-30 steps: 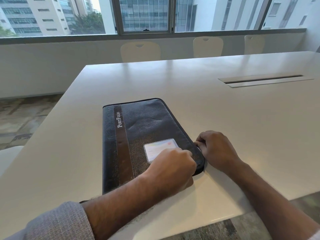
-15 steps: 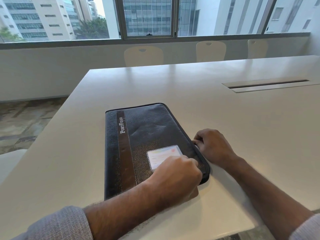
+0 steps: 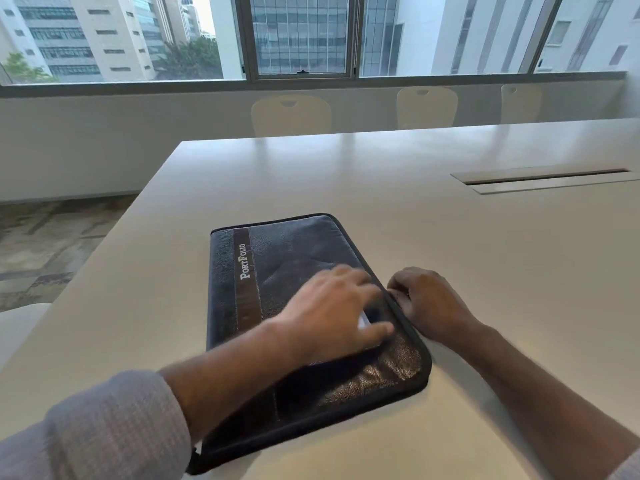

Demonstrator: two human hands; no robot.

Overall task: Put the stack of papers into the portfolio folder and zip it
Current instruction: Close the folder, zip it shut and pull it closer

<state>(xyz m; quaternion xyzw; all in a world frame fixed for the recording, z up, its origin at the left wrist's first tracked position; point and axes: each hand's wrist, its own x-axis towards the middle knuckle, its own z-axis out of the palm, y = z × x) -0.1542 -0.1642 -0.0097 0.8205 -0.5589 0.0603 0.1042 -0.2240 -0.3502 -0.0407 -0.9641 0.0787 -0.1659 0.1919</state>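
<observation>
While the closed portfolio folder [image 3: 294,306] lies flat on the white surface [image 3: 485,271], I see the left hand [image 3: 332,313] spread on its cover and the right hand [image 3: 429,306] pinching its right edge.

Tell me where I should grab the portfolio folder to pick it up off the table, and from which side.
Probably grip the portfolio folder by its left long edge, the spine side beside the brown stripe, coming from the left. It lies flat and closed on the table, that edge is bare, while the left hand covers the middle and the right hand works the right edge.
</observation>
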